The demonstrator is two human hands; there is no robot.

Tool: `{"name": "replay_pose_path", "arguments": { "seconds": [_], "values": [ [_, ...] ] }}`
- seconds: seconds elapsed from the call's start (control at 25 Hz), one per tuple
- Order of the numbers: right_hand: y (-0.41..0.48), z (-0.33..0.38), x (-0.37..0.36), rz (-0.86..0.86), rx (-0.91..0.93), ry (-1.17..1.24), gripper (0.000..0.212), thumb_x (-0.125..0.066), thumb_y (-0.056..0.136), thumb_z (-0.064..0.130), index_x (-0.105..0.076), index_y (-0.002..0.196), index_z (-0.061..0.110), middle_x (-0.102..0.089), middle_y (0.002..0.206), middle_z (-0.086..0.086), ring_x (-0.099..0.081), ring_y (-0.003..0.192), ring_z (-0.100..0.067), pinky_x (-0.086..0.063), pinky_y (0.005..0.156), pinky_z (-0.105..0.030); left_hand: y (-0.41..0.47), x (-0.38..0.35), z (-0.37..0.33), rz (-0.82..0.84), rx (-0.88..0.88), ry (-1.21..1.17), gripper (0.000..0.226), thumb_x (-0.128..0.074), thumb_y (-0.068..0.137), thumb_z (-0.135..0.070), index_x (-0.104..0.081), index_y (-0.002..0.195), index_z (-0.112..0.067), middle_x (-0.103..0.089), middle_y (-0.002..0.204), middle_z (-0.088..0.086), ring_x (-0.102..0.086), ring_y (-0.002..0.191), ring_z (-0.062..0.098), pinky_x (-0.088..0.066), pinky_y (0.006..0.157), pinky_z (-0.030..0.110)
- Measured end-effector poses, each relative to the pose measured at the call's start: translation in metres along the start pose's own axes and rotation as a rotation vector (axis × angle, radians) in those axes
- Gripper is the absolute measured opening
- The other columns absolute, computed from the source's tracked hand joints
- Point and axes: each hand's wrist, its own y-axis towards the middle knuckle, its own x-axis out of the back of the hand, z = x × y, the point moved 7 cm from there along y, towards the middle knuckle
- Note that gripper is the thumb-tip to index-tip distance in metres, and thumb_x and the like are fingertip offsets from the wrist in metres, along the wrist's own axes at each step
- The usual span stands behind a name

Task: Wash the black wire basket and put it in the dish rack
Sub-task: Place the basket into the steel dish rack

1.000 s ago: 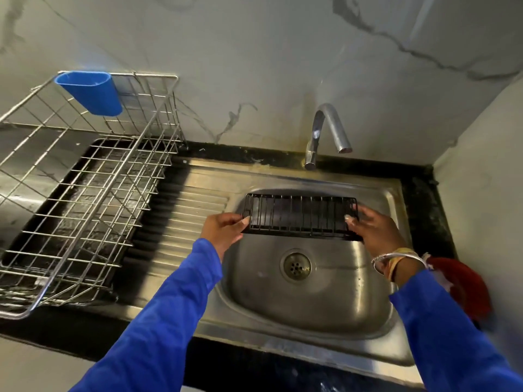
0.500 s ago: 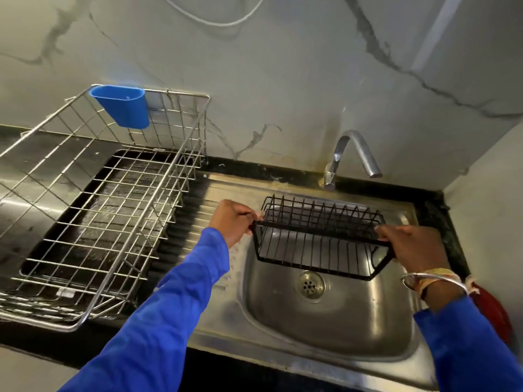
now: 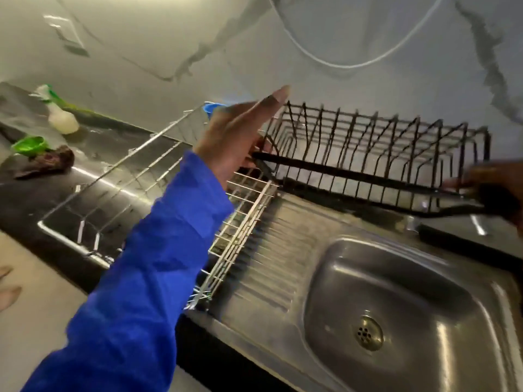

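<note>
Marble-veined wall is rising behind both hands. Left hand (image 3: pixel 236 142) is gripping one end of the black wire basket (image 3: pixel 368 154), forefinger sticking out straight; right hand (image 3: pixel 493 190), blurred, is clasping the other end. Between them the basket is hanging in the air, with the dish rack (image 3: pixel 246 219) just below the left hand and the sink (image 3: pixel 396 281) lying under the right.

Bright blue long sleeve (image 3: pixel 147 278), creased shiny fabric, left hand (image 3: pixel 235 137) bare
</note>
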Motion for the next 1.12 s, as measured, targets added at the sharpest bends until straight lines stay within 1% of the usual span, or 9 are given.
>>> {"name": "replay_pose_path", "arguments": {
  "seconds": [0.12, 0.24, 0.36, 0.44, 0.6, 0.76, 0.84, 0.96, 1.12],
  "values": [
    [0.025, 0.055, -0.032, 0.097, 0.026, 0.049, 0.017, -0.072, 0.078, 0.044, -0.069, 0.093, 0.037, -0.074, 0.092, 0.008, -0.070, 0.089, -0.016, -0.057, 0.077, -0.031, 0.004, 0.081, 0.002, -0.080, -0.004, 0.021, 0.066, -0.081, 0.077, -0.049, -0.064, 0.135, -0.024, -0.076, 0.105, 0.000, -0.069, 0.072, 0.014, -0.053, 0.066, 0.027],
    [0.053, 0.103, -0.113, 0.290, 0.137, 0.143, 0.035, -0.077, 0.079, 0.018, -0.060, 0.106, 0.034, -0.074, 0.094, 0.001, -0.070, 0.088, -0.009, -0.055, 0.079, -0.028, -0.006, 0.147, 0.026, -0.341, -0.110, 0.161, 0.076, -0.089, 0.063, -0.059, -0.068, 0.128, -0.026, -0.073, 0.116, 0.009, -0.075, 0.088, 0.023, -0.059, 0.073, 0.030],
    [0.084, 0.119, -0.185, 0.477, 0.068, 0.159, 0.035, -0.069, 0.082, -0.002, -0.061, 0.105, 0.024, -0.069, 0.108, -0.015, -0.066, 0.095, -0.024, -0.051, 0.092, -0.039, -0.024, 0.178, 0.070, -0.453, -0.065, 0.200, 0.064, -0.093, 0.060, -0.050, -0.063, 0.113, -0.031, -0.070, 0.112, 0.014, -0.070, 0.093, 0.026, -0.061, 0.069, 0.034],
    [0.104, 0.123, -0.219, 0.540, 0.016, 0.134, 0.008, -0.065, 0.085, 0.010, -0.064, 0.090, 0.016, -0.068, 0.105, -0.017, -0.062, 0.092, -0.029, -0.046, 0.087, -0.035, -0.028, 0.183, 0.105, -0.399, 0.079, 0.163, 0.080, -0.092, 0.039, -0.061, -0.057, 0.106, -0.034, -0.069, 0.105, 0.016, -0.069, 0.090, 0.034, -0.060, 0.066, 0.038],
    [0.143, 0.091, -0.295, 0.492, -0.297, 0.038, 0.049, -0.060, 0.081, 0.057, -0.064, 0.103, 0.013, -0.061, 0.085, -0.005, -0.054, 0.074, -0.020, -0.044, 0.063, -0.031, -0.020, 0.174, 0.143, -0.293, 0.198, 0.429, 0.079, -0.092, 0.054, -0.048, -0.056, 0.117, -0.017, -0.064, 0.106, 0.004, -0.066, 0.095, 0.028, -0.058, 0.088, 0.043],
    [0.158, 0.067, -0.353, 0.501, -0.107, -0.351, 0.037, -0.075, 0.079, 0.035, -0.060, 0.106, 0.013, -0.062, 0.101, -0.009, -0.060, 0.089, -0.024, -0.052, 0.077, -0.034, -0.004, 0.160, 0.170, -0.134, 0.280, 0.702, 0.059, -0.089, 0.072, -0.041, -0.052, 0.108, -0.012, -0.061, 0.103, 0.003, -0.062, 0.092, 0.024, -0.056, 0.085, 0.038],
    [0.154, 0.046, -0.371, 0.552, -0.136, -0.415, 0.019, -0.067, 0.089, 0.028, -0.055, 0.089, 0.013, -0.057, 0.090, -0.009, -0.052, 0.071, -0.018, -0.045, 0.062, -0.028, 0.002, 0.153, 0.180, -0.025, 0.278, 0.829, 0.057, -0.085, 0.075, -0.043, -0.051, 0.105, -0.010, -0.059, 0.099, 0.005, -0.058, 0.088, 0.022, -0.055, 0.082, 0.036],
    [0.156, 0.023, -0.392, 0.565, -0.135, -0.513, 0.027, -0.053, 0.097, 0.017, -0.047, 0.073, 0.009, -0.049, 0.077, -0.009, -0.043, 0.061, -0.016, -0.036, 0.052, -0.026, 0.009, 0.142, 0.187, 0.084, 0.255, 0.946, 0.048, -0.082, 0.078, -0.045, -0.050, 0.091, -0.012, -0.053, 0.084, 0.000, -0.048, 0.075, 0.014, -0.048, 0.068, 0.026],
    [0.148, 0.009, -0.407, 0.610, -0.105, -0.610, 0.033, -0.050, 0.100, 0.023, -0.045, 0.070, 0.009, -0.049, 0.078, -0.010, -0.048, 0.072, -0.022, -0.039, 0.062, -0.031, 0.014, 0.128, 0.205, 0.163, 0.296, 0.956, 0.044, -0.084, 0.079, -0.040, -0.049, 0.071, -0.013, -0.060, 0.072, 0.002, -0.056, 0.065, 0.015, -0.044, 0.053, 0.023]
  ]
}}
